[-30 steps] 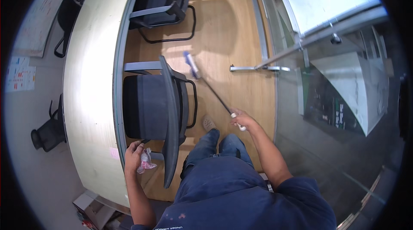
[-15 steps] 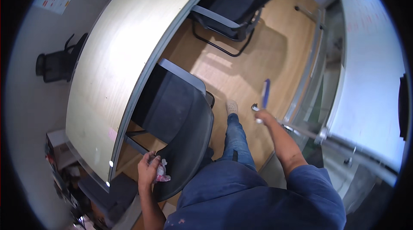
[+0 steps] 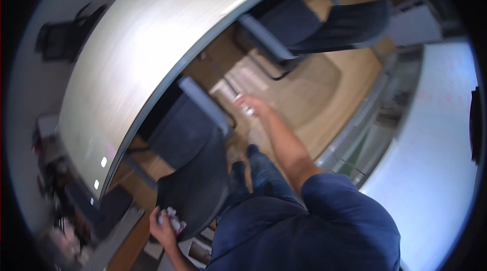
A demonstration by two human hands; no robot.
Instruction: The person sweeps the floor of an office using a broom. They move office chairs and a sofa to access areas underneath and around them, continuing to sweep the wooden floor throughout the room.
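My left hand (image 3: pixel 162 229) is closed on a crumpled white and pink piece of cloth or wrapping (image 3: pixel 176 221). It is at the backrest edge of the near black chair (image 3: pixel 195 195). Ahead of me, my right arm is stretched out over the floor. My right hand (image 3: pixel 256 104) is wrapped round the white handle (image 3: pixel 248 110) of a tool. From that fist a thin dark shaft (image 3: pixel 229 84) seems to run up and left toward the space under the table. Blur hides the tool's far end and its exact kind.
A long pale table (image 3: pixel 132 73) curves along the left. A second black chair (image 3: pixel 289 20) is tucked at it farther ahead. Along the right stands a whiteboard (image 3: pixel 431 134) with a metal frame. Wood flooring (image 3: pixel 304 93) lies between. A dark chair (image 3: pixel 58 40) is beyond the table.
My right hand has swung left with the tool, from near the whiteboard frame toward the table. The view has turned. My left hand still holds the crumpled piece, now lower beside the chair back.
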